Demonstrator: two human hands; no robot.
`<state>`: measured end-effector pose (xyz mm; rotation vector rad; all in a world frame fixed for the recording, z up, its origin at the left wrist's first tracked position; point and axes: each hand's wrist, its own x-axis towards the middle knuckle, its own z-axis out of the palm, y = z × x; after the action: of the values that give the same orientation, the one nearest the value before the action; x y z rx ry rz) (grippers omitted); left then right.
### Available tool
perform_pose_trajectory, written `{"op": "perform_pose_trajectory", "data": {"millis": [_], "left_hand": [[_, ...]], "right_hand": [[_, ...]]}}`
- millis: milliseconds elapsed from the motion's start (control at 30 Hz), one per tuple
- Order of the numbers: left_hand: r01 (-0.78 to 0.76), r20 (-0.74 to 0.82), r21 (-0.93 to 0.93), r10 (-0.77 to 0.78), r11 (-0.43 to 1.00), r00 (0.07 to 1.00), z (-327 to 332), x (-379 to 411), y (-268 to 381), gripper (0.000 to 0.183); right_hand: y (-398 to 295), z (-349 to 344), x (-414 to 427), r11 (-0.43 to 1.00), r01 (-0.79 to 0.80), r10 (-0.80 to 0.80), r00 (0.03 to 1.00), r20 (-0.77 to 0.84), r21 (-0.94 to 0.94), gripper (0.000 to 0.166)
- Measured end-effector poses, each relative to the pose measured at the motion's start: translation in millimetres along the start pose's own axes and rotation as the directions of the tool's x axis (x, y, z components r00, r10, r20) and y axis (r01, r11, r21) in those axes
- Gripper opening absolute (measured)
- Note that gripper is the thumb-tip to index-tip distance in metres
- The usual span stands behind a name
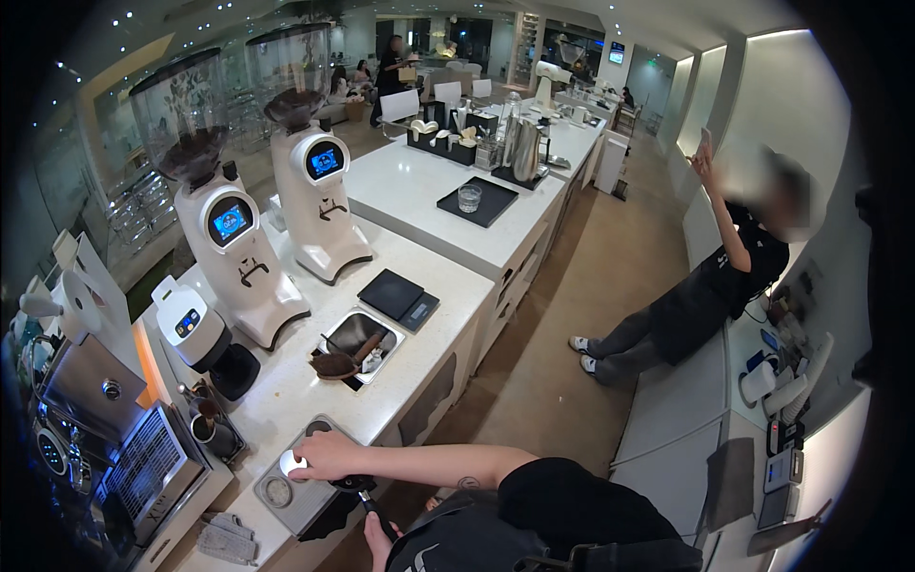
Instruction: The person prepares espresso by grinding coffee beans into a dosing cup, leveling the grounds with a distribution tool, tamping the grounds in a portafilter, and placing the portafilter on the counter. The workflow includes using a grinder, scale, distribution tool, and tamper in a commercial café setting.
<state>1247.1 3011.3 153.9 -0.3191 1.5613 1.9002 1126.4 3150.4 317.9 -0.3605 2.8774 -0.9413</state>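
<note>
My right hand reaches over a grey tamping mat, its fingers around a white round-topped object, perhaps a tamper or distributor. Close to that hand, a round metal-rimmed piece sits in the mat. My left hand is closed on the black handle of a portafilter; its head lies under my right wrist, partly hidden, at the counter's edge. A wooden-handled brush rests across a steel bin set into the counter. Beside it lies a black scale.
Two white coffee grinders and a white-and-black countertop device stand along the far side. At left are an espresso machine and a folded grey cloth. A black tray holds a glass. Another person stands at right, arm raised.
</note>
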Motion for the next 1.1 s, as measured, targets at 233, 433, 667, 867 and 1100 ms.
{"op": "perform_pose_trajectory", "data": {"millis": [233, 433, 667, 867, 1100], "left_hand": [[-0.011, 0.001, 0.023, 0.011, 1.0, 1.0, 1.1, -2.6, 4.3, 0.032], [-0.016, 0.032, 0.001, 0.016, 1.0, 0.999, -3.4, 4.1, -4.5, 0.033], [-0.038, 0.038, 0.013, 0.038, 0.999, 0.999, -7.4, 8.9, -11.7, 0.032], [-0.004, 0.018, 0.015, 0.004, 1.0, 1.0, 0.6, -1.1, -1.6, 0.028], [-0.029, 0.033, 0.014, 0.028, 0.999, 0.999, -3.5, 4.0, -4.3, 0.028]], "right_hand": [[-6.7, -5.6, 1.4, 0.996, 0.091, -0.091, 0.993, -0.079, -0.005, 0.051], [-14.3, -18.7, -1.3, 0.998, 0.052, -0.051, 0.998, 0.025, -0.022, 0.049], [-6.1, -7.0, 0.8, 0.996, 0.049, -0.049, 0.999, -0.001, -0.071, 0.049], [-2.7, -0.2, 1.1, 0.998, 0.013, -0.011, 1.0, 0.022, -0.069, 0.049], [-11.6, -16.3, 2.4, 0.997, 0.058, -0.06, 0.997, -0.043, -0.045, 0.05]]}}
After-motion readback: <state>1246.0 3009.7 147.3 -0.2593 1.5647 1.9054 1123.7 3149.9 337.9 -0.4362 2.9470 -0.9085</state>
